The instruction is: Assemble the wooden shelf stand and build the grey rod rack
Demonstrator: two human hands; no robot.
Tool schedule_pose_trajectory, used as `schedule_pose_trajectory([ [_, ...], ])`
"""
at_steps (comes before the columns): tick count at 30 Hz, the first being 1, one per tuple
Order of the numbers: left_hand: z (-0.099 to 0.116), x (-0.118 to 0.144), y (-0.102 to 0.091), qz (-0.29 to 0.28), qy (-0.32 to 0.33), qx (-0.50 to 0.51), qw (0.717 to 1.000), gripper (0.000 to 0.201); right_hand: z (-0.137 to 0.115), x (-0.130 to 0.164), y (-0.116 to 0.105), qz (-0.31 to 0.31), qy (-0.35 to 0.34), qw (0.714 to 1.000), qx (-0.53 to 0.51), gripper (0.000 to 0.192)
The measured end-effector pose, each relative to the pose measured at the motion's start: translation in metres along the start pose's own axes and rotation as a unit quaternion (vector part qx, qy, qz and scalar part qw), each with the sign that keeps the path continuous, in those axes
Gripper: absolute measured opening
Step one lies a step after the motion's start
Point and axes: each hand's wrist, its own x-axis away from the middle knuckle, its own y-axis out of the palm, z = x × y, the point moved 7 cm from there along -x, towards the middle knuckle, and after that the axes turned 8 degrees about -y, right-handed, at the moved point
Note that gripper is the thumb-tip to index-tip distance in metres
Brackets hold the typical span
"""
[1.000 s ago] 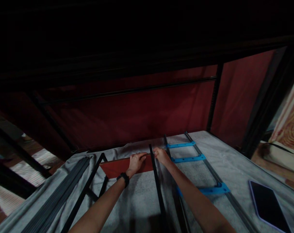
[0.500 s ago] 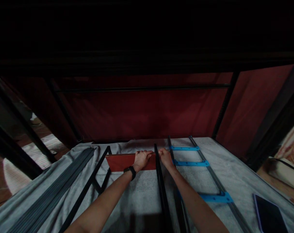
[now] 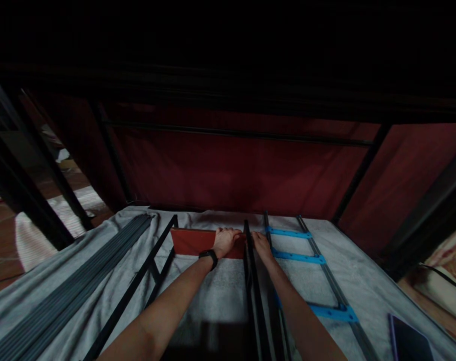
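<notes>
A red-brown board (image 3: 192, 242) stands on its long edge near the centre of the frame, just below the middle, spanning between two black metal frames. The left hand (image 3: 227, 241) grasps its top edge toward the right end, fingers bent over it, with a dark watch (image 3: 209, 257) on the wrist. The board's right end meets the right black frame (image 3: 255, 291), which runs from the centre down to the bottom edge. The right hand (image 3: 261, 244) is on the other side of that frame, its fingers curled in close by the board's end; whether it pinches something small there, I cannot tell. The left black frame (image 3: 134, 286) slants from the board's left end to the lower left. Right of the right hand, grey rails (image 3: 330, 278) joined by blue crosspieces (image 3: 299, 256) lie on a grey cloth (image 3: 228, 286), which spreads under everything. A bundle of grey bars (image 3: 81, 276) lies at the lower left, and a phone (image 3: 410, 341) at the lower right, cut by the bottom edge. Behind, dark red fabric (image 3: 243, 170) hangs across the middle, crossed by a black rail (image 3: 235, 133); the top is nearly black.
</notes>
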Motion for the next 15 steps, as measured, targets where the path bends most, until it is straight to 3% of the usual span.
schedule_pose_trajectory([
  [8, 0.0001, 0.0012, -0.0001, -0.007, -0.011, 0.014, 1.000, 0.037, 0.0042, 0.0039, -0.0047, 0.014, 0.028, 1.000, 0.003, 0.023],
  [15, -0.0008, 0.0002, 0.0010, -0.007, -0.013, 0.024, 1.000, 0.036, 0.0078, 0.0002, -0.0027, 0.013, 0.019, 1.000, 0.000, 0.039],
])
